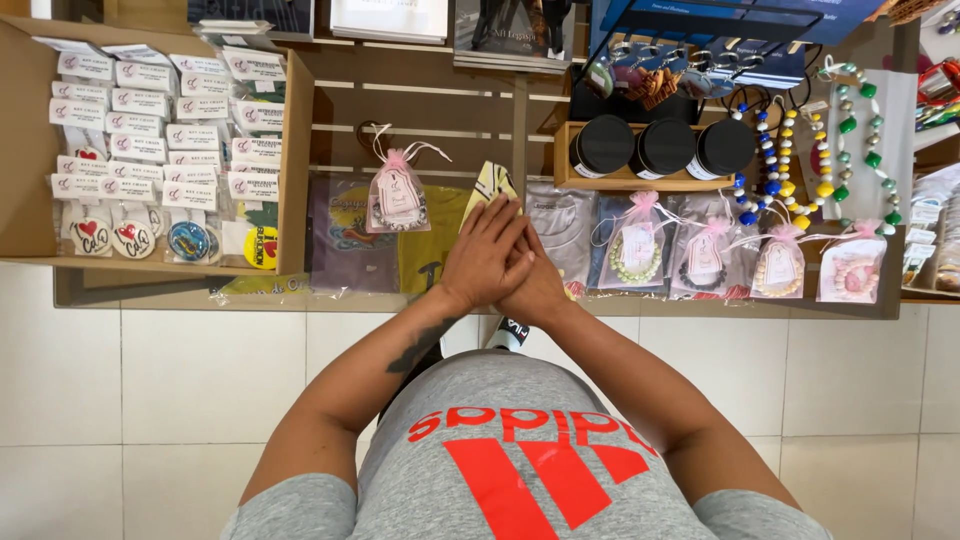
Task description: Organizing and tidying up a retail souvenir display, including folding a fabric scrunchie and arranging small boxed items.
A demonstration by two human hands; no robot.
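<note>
My left hand (484, 255) lies flat over my right hand (537, 287), palm against palm, in front of my chest. Nothing shows between them. The left fingers point up and to the right, and they cover most of the right hand's fingers. Both hands hover above the front edge of a wooden display shelf (420, 110). Just beyond them lie a folded yellow shirt (425, 250) in plastic and a folded grey shirt (565, 230). A pink gauze pouch (397, 195) with a bead bracelet hangs to the left of my hands.
A wooden box (296, 160) at the left holds several packaged badges and magnets. Three black jars (662, 148) sit in a wooden tray at the right, with bead necklaces (800, 150) and more pink pouches (780, 262) beside them. White floor tiles (150, 390) lie below.
</note>
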